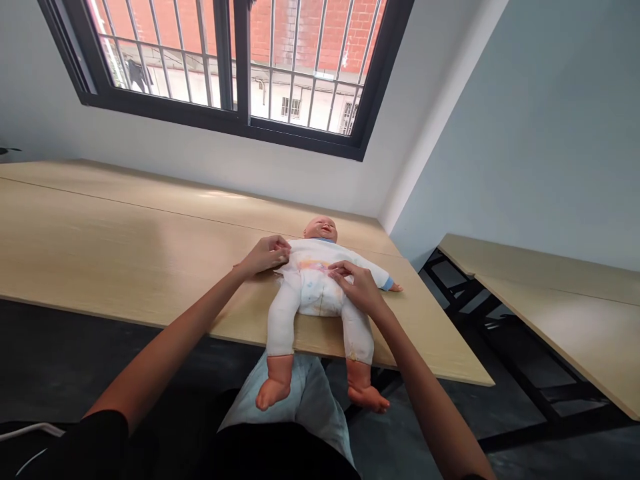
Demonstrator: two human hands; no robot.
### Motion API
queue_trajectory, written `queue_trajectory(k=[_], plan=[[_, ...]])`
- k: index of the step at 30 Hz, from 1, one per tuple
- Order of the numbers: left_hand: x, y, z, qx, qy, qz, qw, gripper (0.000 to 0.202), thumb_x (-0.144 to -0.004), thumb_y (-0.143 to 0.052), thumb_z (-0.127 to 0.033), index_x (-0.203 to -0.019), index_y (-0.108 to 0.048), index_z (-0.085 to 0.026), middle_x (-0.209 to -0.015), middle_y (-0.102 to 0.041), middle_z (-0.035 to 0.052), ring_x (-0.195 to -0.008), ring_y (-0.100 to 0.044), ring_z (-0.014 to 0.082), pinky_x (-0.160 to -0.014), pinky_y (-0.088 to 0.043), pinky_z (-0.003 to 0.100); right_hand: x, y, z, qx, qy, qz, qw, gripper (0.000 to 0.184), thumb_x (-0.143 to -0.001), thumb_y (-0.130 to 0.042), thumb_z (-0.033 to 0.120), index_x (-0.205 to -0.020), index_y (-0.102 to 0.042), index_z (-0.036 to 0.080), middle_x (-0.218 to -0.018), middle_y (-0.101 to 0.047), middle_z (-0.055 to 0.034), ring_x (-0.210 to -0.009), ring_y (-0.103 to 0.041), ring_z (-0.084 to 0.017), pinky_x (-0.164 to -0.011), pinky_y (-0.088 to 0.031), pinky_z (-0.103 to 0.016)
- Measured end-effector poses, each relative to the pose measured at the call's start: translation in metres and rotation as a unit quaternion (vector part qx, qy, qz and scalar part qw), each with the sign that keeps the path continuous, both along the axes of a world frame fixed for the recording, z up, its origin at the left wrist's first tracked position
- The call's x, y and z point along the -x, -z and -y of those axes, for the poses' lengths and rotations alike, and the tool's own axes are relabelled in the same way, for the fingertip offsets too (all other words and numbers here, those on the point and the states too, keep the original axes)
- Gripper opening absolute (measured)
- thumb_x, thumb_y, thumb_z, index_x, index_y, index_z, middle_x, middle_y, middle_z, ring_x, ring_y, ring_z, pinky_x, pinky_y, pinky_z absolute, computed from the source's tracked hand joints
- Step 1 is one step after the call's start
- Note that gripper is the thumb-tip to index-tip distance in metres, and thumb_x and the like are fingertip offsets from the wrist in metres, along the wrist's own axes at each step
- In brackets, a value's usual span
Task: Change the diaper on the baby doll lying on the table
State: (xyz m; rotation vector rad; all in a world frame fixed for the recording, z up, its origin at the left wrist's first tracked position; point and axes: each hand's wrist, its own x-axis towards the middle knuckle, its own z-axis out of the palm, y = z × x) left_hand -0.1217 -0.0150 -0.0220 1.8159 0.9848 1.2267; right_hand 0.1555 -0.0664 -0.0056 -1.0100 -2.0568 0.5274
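A baby doll (315, 280) in a white bodysuit lies on its back on the wooden table (125, 247), head toward the window, legs hanging over the near edge. My left hand (265, 255) is curled at the doll's sleeve by its shoulder, fingers pinched on the white cloth. My right hand (357, 283) rests on the doll's belly and hip, fingers closed on the fabric near the faint coloured print. The doll's far arm with a blue cuff (386, 283) lies out to the right.
A barred window (235, 67) runs above the table along the white wall. A second wooden table (560, 293) stands at the right, with black frames and dark floor between. My knee in light trousers (310, 393) sits under the doll's feet.
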Motion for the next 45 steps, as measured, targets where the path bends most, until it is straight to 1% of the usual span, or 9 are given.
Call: queue_trajectory(k=[4, 7, 10, 13, 17, 23, 31, 39, 45], plan=[[0.022, 0.003, 0.011, 0.040, 0.076, -0.091, 0.992, 0.031, -0.073, -0.071, -0.041, -0.088, -0.067, -0.015, -0.090, -0.071, 0.0081, -0.080, -0.066, 0.0176, -0.072, -0.052, 0.029, 0.008, 0.005, 0.021, -0.041, -0.013, 0.090, 0.995, 0.034, -0.101, -0.042, 0.034, -0.119, -0.065, 0.016, -0.122, -0.068, -0.0087, -0.116, -0.064, -0.024, -0.101, -0.049, -0.041], [0.021, 0.007, 0.018, 0.044, 0.109, -0.151, 0.982, 0.051, -0.061, -0.080, -0.037, -0.107, -0.067, -0.017, -0.109, -0.071, 0.0099, -0.098, -0.067, 0.0226, -0.084, -0.053, 0.031, 0.005, 0.009, 0.031, -0.042, 0.007, 0.119, 0.992, 0.039, -0.102, -0.041, 0.038, -0.128, -0.061, 0.016, -0.128, -0.065, -0.0090, -0.122, -0.060, -0.027, -0.106, -0.047, -0.045], [0.013, 0.017, 0.021, 0.022, 0.092, -0.191, 0.977, 0.060, -0.058, -0.080, -0.031, -0.113, -0.063, -0.017, -0.116, -0.068, 0.0100, -0.108, -0.064, 0.0267, -0.091, -0.051, 0.033, -0.003, 0.012, 0.035, -0.028, 0.022, 0.109, 0.993, 0.040, -0.100, -0.049, 0.043, -0.128, -0.060, 0.018, -0.128, -0.066, -0.0069, -0.120, -0.061, -0.026, -0.107, -0.047, -0.044], [0.005, 0.027, 0.019, -0.010, 0.049, -0.203, 0.978, 0.038, -0.070, -0.067, -0.031, -0.105, -0.061, -0.017, -0.113, -0.067, 0.0103, -0.106, -0.062, 0.0271, -0.093, -0.048, 0.035, -0.008, 0.015, 0.036, -0.029, 0.032, 0.101, 0.994, 0.041, -0.098, -0.052, 0.046, -0.126, -0.061, 0.018, -0.128, -0.065, -0.0069, -0.120, -0.061, -0.027, -0.107, -0.047, -0.045], [0.003, 0.032, 0.017, -0.032, 0.017, -0.195, 0.980, 0.022, -0.077, -0.058, -0.033, -0.094, -0.056, -0.018, -0.098, -0.066, 0.0071, -0.088, -0.061, 0.0218, -0.079, -0.048, 0.032, -0.007, 0.019, 0.036, -0.041, 0.027, 0.086, 0.995, 0.040, -0.097, -0.052, 0.046, -0.122, -0.063, 0.017, -0.125, -0.067, -0.0078, -0.119, -0.061, -0.026, -0.108, -0.046, -0.045], [0.006, 0.029, 0.025, -0.048, -0.012, -0.172, 0.984, 0.031, -0.071, -0.070, -0.035, -0.076, -0.043, -0.021, -0.070, -0.050, -0.0013, -0.064, -0.044, 0.0141, -0.060, -0.036, 0.027, -0.006, 0.023, 0.037, -0.047, 0.026, 0.061, 0.997, 0.037, -0.098, -0.052, 0.045, -0.120, -0.062, 0.018, -0.123, -0.067, -0.0082, -0.117, -0.062, -0.025, -0.105, -0.047, -0.043], [-0.001, 0.023, 0.035, -0.092, 0.019, -0.155, 0.983, 0.023, -0.075, -0.071, -0.039, -0.068, -0.060, -0.019, -0.080, -0.058, 0.0033, -0.084, -0.053, 0.0200, -0.079, -0.042, 0.031, -0.003, 0.022, 0.040, -0.045, 0.035, 0.055, 0.997, 0.034, -0.097, -0.053, 0.044, -0.118, -0.063, 0.018, -0.122, -0.068, -0.0092, -0.116, -0.062, -0.026, -0.106, -0.046, -0.045], [0.016, 0.017, 0.028, -0.024, -0.046, -0.057, 0.997, 0.039, -0.078, -0.068, -0.052, -0.067, -0.052, -0.018, -0.065, -0.052, -0.0018, -0.061, -0.047, 0.0119, -0.058, -0.036, 0.023, -0.004, 0.021, 0.040, -0.047, 0.031, 0.054, 0.997, 0.032, -0.098, -0.053, 0.042, -0.118, -0.064, 0.018, -0.120, -0.068, -0.0088, -0.115, -0.062, -0.025, -0.104, -0.047, -0.042], [0.017, 0.018, 0.025, 0.025, -0.118, -0.014, 0.993, 0.033, -0.077, -0.066, -0.046, -0.071, -0.046, -0.021, -0.058, -0.051, -0.0045, -0.055, -0.049, 0.0114, -0.053, -0.037, 0.022, 0.025, -0.005, 0.027, -0.115, 0.028, 0.199, 0.973, 0.045, -0.097, -0.054, 0.044, -0.136, -0.058, 0.022, -0.134, -0.060, -0.0101, -0.124, -0.055, -0.030, -0.110, -0.039, -0.053]])
